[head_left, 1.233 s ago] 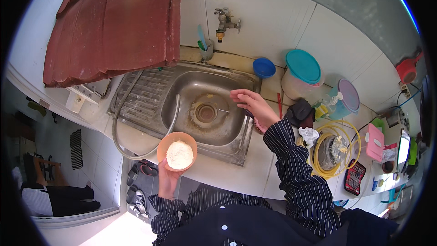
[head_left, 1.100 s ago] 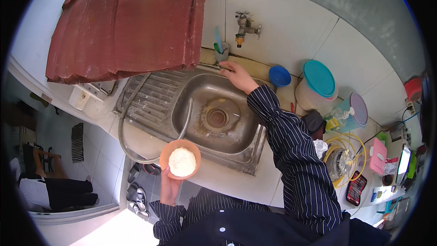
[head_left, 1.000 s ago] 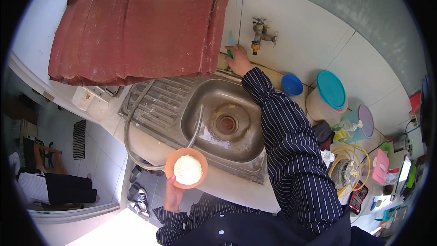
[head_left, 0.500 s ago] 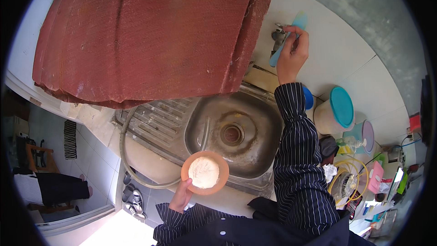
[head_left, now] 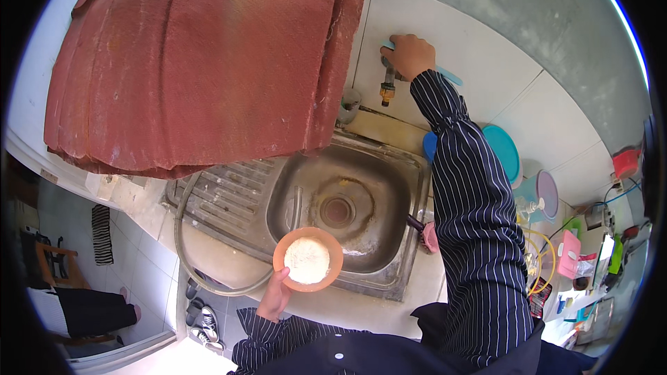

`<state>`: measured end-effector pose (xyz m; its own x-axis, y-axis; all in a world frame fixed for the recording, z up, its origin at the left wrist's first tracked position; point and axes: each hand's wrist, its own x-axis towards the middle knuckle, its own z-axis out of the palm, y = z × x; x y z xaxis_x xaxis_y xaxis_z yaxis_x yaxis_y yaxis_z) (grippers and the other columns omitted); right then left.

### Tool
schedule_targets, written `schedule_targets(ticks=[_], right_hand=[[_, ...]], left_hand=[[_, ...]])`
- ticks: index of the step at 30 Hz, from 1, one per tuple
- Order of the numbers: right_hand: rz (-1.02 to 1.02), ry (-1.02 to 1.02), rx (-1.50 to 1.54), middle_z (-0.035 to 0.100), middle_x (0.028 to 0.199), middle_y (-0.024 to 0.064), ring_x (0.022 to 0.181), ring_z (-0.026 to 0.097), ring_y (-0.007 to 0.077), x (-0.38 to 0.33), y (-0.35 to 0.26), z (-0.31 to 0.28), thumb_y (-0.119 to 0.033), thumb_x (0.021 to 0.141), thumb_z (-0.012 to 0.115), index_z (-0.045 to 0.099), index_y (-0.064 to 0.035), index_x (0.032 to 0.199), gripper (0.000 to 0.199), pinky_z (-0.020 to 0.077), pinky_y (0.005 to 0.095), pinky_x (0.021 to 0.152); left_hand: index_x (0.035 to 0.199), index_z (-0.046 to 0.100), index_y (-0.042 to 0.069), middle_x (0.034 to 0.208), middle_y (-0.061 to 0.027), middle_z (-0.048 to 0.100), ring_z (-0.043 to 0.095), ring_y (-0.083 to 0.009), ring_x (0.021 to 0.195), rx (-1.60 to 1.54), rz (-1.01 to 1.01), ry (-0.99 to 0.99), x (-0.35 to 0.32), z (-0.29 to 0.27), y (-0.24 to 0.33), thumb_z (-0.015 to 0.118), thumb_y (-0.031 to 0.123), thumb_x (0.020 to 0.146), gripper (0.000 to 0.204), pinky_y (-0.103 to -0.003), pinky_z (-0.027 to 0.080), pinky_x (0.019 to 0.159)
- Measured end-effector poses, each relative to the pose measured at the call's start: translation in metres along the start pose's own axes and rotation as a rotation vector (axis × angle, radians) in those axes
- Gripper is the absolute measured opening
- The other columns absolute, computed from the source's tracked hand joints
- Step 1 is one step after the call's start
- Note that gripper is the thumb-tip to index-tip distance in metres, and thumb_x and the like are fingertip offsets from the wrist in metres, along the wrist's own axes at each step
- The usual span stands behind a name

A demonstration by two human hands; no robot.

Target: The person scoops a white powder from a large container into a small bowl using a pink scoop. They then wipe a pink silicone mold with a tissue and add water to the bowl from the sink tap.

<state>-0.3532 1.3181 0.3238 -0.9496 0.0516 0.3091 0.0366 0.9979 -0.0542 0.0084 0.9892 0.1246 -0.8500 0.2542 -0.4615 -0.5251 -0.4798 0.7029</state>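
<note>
My left hand (head_left: 274,296) grips the edge of a small orange bowl (head_left: 336,255) over the near rim of the sink. Inside it is a white grainy or powdery food (head_left: 307,261), too pale to tell which. My right hand (head_left: 411,55) is closed round a long, flat, light blue utensil (head_left: 450,78) whose ends stick out on both sides of the fist. That fist is at the wall tap (head_left: 387,90) and covers its upper part; whether the fingers also grip the tap handle is hidden. The metal sink (head_left: 279,201) lies below, with no water running from the tap.
A large dark red sheet (head_left: 208,55) overhangs the sink's left side. A grey hose (head_left: 182,229) loops over the drainboard (head_left: 233,187). Right of the sink lie a pink brush (head_left: 429,237) and a turquoise-lidded tub (head_left: 501,153). Another person (head_left: 90,309) is at far left.
My right hand has turned over and come down onto the tap, with the blue utensil now slanting the other way. The view has shifted right; my left hand still holds the bowl.
</note>
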Motion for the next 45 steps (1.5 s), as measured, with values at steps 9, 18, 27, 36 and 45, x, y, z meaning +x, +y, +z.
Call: schedule_targets(ticks=[9, 18, 27, 36, 45], right_hand=[[-0.259, 0.012, 0.097, 0.058, 0.111, 0.0129, 0.098, 0.061, 0.0345, 0.012, 0.040, 0.021, -0.038, 0.089, 0.053, 0.059, -0.0206, 0.123, 0.038, 0.0510, 0.0443, 0.085], [0.147, 0.331, 0.792, 0.062, 0.094, 0.0164, 0.086, 0.064, 0.0326, -0.095, 0.013, 0.030, -0.020, 0.100, 0.044, 0.054, 0.0007, 0.099, 0.023, 0.0531, 0.0425, 0.073], [1.139, -0.265, 2.383, 0.059, 0.092, 0.0170, 0.089, 0.062, 0.0265, -0.137, 0.022, 0.192, -0.018, 0.101, 0.037, 0.048, 0.0102, 0.101, 0.030, 0.0558, 0.0363, 0.084], [1.256, -0.418, 2.380, 0.056, 0.096, 0.0176, 0.087, 0.061, 0.0273, -0.174, 0.018, 0.222, -0.011, 0.099, 0.038, 0.047, 0.0088, 0.101, 0.022, 0.0573, 0.0360, 0.080], [0.703, -0.842, 1.787, 0.063, 0.096, 0.0213, 0.086, 0.066, 0.0278, -0.207, -0.007, 0.110, -0.013, 0.099, 0.040, 0.055, 0.0132, 0.096, 0.030, 0.0576, 0.0350, 0.081]], left_hand=[[0.140, 0.035, 0.002, 0.135, -0.0127, 0.050, 0.052, -0.0215, 0.122, 0.027, -0.091, -0.085, 0.037, 0.025, 0.026, 0.050, 0.037, 0.095, 0.059, -0.038, 0.044, 0.101], [0.139, 0.035, 0.003, 0.132, -0.0137, 0.052, 0.057, -0.0248, 0.117, 0.104, -0.018, -0.068, 0.044, 0.033, 0.020, 0.046, 0.045, 0.094, 0.063, -0.041, 0.050, 0.096], [0.139, 0.034, 0.002, 0.132, -0.0148, 0.052, 0.057, -0.0257, 0.116, 0.103, -0.001, -0.044, 0.034, 0.021, 0.017, 0.045, 0.044, 0.094, 0.063, -0.041, 0.051, 0.095], [0.143, 0.029, 0.009, 0.134, -0.0120, 0.046, 0.053, -0.0233, 0.120, 0.061, -0.004, -0.054, 0.042, 0.010, 0.009, 0.049, 0.033, 0.093, 0.059, -0.040, 0.050, 0.094], [0.146, 0.021, 0.019, 0.142, -0.0081, 0.032, 0.038, -0.0227, 0.129, 0.236, 0.032, -0.090, 0.075, 0.058, 0.016, 0.052, 0.031, 0.090, 0.065, -0.042, 0.047, 0.095]])
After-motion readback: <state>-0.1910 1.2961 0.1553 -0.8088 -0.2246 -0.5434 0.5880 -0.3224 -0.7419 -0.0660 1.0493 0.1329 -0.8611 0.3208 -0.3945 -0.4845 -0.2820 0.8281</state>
